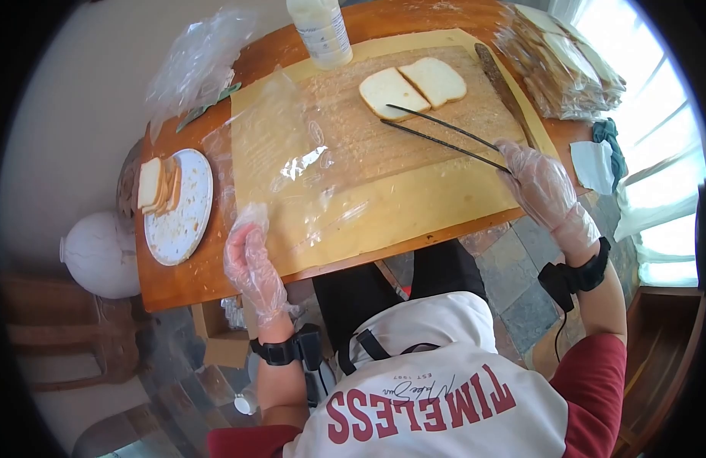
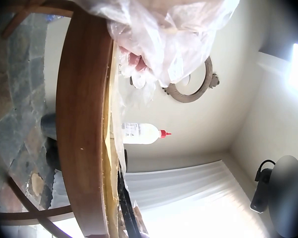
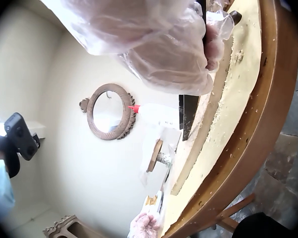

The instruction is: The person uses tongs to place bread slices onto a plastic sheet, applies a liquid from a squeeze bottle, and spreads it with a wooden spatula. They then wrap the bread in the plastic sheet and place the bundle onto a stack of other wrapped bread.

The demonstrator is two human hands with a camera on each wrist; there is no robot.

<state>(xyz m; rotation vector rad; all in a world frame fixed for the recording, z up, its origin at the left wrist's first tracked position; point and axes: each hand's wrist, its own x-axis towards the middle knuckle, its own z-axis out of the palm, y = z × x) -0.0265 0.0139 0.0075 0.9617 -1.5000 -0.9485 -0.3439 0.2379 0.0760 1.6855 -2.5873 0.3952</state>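
Note:
My right hand [image 1: 542, 187], in a clear plastic glove, grips long black tongs [image 1: 452, 148]. The tong tips are apart at the near edge of a bread slice [image 1: 391, 90]. A second bread slice [image 1: 435, 82] lies against it; both are flat on the wooden board [image 1: 360, 156]. My gloved left hand [image 1: 253, 263] is at the table's near left edge with fingers loosely bent, beside a clear plastic sheet [image 1: 273, 126] spread over the board's left part. The left wrist view shows its bent fingertips [image 2: 138, 62] partly covered by loose glove plastic.
Yellow paper [image 1: 399, 217] lies under the board. A squeeze bottle [image 1: 322, 34] stands behind it. On the left, a white plate [image 1: 204, 183] carries stacked bread slices [image 1: 158, 187], with crumpled plastic [image 1: 200, 57] farther back. Bagged slices [image 1: 567, 65] are piled at the back right.

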